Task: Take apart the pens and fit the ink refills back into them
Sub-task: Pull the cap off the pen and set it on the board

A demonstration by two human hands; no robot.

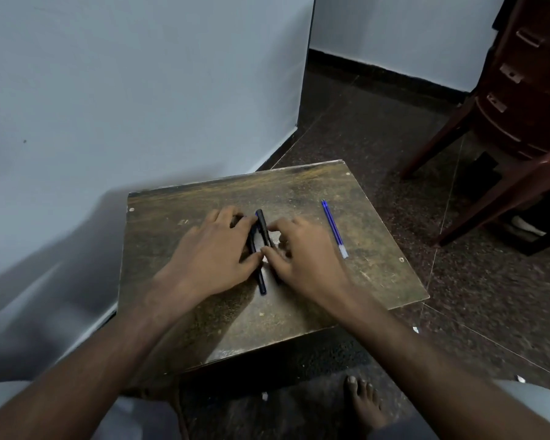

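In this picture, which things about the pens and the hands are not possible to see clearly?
- Head view: how many dark pens lie between the hands; the left hand covers part of them.
- Whether the right hand grips a pen or only touches it; its curled fingers hide the contact.
- The blue refill on the table: its tip is too small to judge.

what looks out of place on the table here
One blue ink refill lies loose near the table's right edge, apart from the dark pens between both hands. Nothing looks spilled or broken.
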